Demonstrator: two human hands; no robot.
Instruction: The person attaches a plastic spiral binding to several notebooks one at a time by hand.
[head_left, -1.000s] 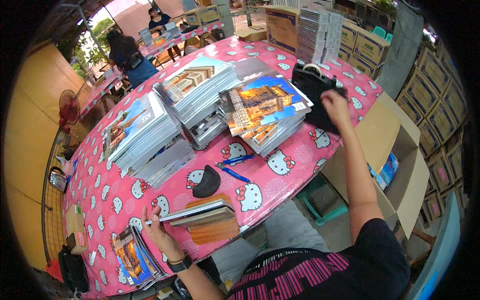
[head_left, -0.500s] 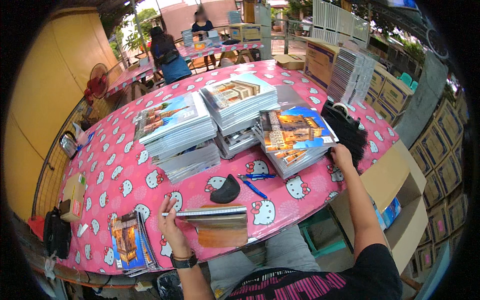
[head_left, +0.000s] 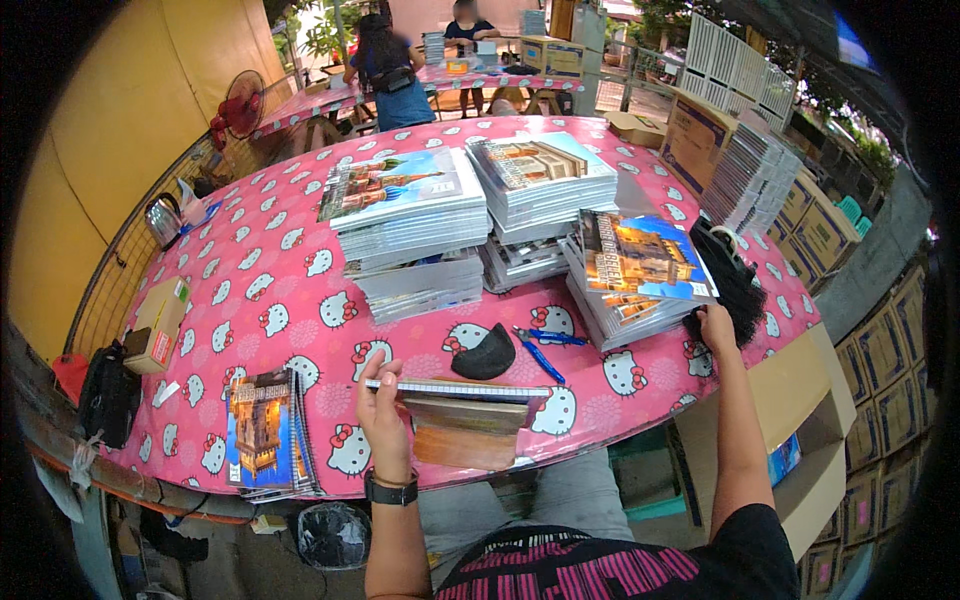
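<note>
My left hand [head_left: 383, 410] grips a spiral-bound notebook [head_left: 455, 389] by its left end and holds it edge-on just above the pink patterned table [head_left: 270, 290]. Under it lies a brown wooden block [head_left: 465, 435] at the table's front edge. My right hand [head_left: 716, 326] reaches out to the right stack of colourful notebooks [head_left: 640, 275] and touches its near right corner, next to a black bag [head_left: 735, 285]. What my right fingers hold is hidden. A black pouch [head_left: 484, 355] and a blue pen [head_left: 540, 352] lie between my hands.
Two taller notebook stacks [head_left: 410, 225] [head_left: 540, 185] stand mid-table. A small notebook pile [head_left: 265, 435] lies front left, a cardboard box [head_left: 160, 320] and a kettle [head_left: 165, 220] at the left edge. An open carton [head_left: 790, 420] and stacked cartons stand on the right. Two people sit at a far table [head_left: 400, 80].
The view has shifted, so the table sits more centred. My right hand drew back from the black bag to the near corner of the right stack. My left hand still holds the notebook.
</note>
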